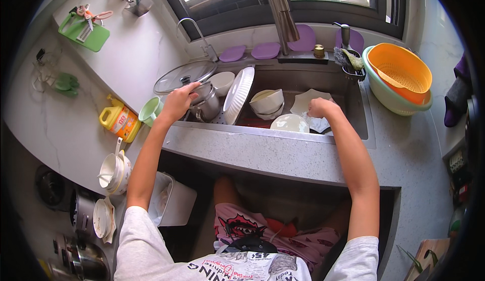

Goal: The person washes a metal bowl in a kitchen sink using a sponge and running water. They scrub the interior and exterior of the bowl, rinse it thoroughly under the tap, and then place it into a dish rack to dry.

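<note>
My left hand is at the glass pot lid, its fingers beside the black knob; whether it grips the lid I cannot tell. Under the lid stands a stainless steel pot. My right hand is low in the sink, over white angular dishes, fingers curled; a clear, crumpled or wet-looking patch shows below them, and what they hold is unclear. Stacked white bowls and a round white dish lie left of that hand. A white ribbed plate leans upright beside the pot, near another white bowl.
A steel faucet rises behind the sink. Orange and green colanders stand at right. A yellow detergent jug, light green cup and white pots stand at left. A waste bin is below the counter.
</note>
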The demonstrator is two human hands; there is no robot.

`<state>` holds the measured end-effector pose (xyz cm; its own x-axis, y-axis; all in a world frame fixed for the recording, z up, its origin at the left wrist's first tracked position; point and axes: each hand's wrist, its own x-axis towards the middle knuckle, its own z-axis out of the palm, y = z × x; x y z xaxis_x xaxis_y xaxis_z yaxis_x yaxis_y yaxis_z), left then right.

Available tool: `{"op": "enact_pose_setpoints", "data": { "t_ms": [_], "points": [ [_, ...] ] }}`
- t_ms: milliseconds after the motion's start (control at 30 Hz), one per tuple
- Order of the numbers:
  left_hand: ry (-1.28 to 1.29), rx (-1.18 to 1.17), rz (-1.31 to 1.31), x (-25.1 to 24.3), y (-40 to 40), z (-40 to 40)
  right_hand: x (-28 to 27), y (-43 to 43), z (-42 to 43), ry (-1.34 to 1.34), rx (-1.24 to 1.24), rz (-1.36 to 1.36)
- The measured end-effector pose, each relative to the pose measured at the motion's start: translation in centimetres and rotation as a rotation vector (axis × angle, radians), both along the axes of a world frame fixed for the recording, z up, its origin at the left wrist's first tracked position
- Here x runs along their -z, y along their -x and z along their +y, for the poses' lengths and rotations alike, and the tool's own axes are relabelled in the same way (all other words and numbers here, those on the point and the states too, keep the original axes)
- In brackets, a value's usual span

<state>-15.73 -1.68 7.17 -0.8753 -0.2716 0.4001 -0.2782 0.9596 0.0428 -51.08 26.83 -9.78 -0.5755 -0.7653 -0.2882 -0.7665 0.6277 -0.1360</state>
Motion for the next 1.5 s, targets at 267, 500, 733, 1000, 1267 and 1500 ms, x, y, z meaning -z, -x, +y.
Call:
{"op": "enact_pose_setpoints", "data": {
  "t_ms": [267,500,733,1000,1267,1500],
  "points": [
    [0.090,-0.041,0.017,0.5,0.3,0.1,-0.6,-0.7,0.0,-0.031,-0.024,-0.002],
    [0.156,-0.035,0.060,0.2,0.6,-0.4,-1.8,-1.1,0.1,-0.077,0.016,-0.161],
    [0.039,-0.038,0.093,-1.2,0.6,-1.4,-1.2,-0.4,0.1,-0.096,-0.025,-0.056],
    [-0.070,-0.026,0.134,-1.4,1.1,-3.0,-0.6,0.2,0.1,-0.075,-0.015,-0.157],
    [-0.155,-0.073,0.298,-1.7,1.1,-2.3,-0.7,0.1,0.1,-0.082,0.018,-0.198],
    [-0.058,-0.063,0.421,-0.9,-0.4,0.9,-0.4,-0.1,-0.6,-0.090,-0.046,-0.189]
  ]
}}
